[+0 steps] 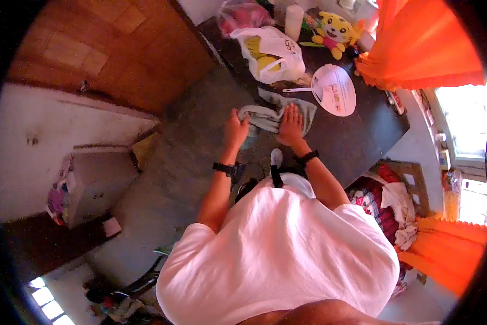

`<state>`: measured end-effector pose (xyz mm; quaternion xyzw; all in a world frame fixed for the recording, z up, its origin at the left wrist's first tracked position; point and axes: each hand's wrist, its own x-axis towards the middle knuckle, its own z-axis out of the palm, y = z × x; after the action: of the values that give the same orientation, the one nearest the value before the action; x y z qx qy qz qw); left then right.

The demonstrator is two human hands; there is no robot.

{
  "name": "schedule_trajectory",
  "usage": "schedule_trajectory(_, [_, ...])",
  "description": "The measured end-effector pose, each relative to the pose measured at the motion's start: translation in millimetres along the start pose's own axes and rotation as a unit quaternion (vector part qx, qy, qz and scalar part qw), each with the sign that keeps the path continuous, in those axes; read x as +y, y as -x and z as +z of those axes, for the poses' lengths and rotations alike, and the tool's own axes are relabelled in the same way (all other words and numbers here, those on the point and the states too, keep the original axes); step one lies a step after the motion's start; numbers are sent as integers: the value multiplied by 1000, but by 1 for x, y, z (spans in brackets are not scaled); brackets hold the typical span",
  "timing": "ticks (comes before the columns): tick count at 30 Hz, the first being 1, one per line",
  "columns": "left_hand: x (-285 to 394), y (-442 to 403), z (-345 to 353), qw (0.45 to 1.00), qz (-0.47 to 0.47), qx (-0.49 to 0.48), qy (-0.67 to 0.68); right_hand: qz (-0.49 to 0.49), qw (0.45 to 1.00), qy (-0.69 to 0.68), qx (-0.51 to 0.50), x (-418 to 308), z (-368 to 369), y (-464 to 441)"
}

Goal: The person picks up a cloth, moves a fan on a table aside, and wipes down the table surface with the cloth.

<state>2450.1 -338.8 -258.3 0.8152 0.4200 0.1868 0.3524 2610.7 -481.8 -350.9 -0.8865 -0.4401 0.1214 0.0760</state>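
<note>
A pale grey-green cloth lies bunched and folded at the near edge of the dark table. My left hand is closed on the cloth's left end, just past the table edge. Flat on the cloth's right part rests my right hand, its fingers stretched out and pressed down. Just beyond the cloth is a round white hand fan with printed text, its handle pointing left.
Behind the fan stand a white plastic bag with yellow things inside, a pale bottle and a yellow plush toy. Orange curtains hang at the right. A grey cabinet is at the left, beside a wooden door.
</note>
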Motion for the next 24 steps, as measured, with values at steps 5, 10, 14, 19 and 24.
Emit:
schedule_trajectory(5, [-18, -37, 0, 994, -76, -69, -29, -126, 984, -92, 85, -11, 0, -10])
schedule_trajectory(10, [44, -53, 21, 986, 39, -99, -128, -100, 874, -466, -96, 29, -26, -12])
schedule_trajectory(14, [67, -42, 95, 956, 222, -159, -105, -23, 816, -572, 80, 52, -15, 15])
schedule_trajectory(19, [123, -14, 124, 919, 266, -286, -44, 169, 749, -629, 116, 70, -26, 70])
schedule_trajectory(24, [99, 17, 146, 789, 392, -466, 86, 304, 741, -564, 199, 52, -7, 145])
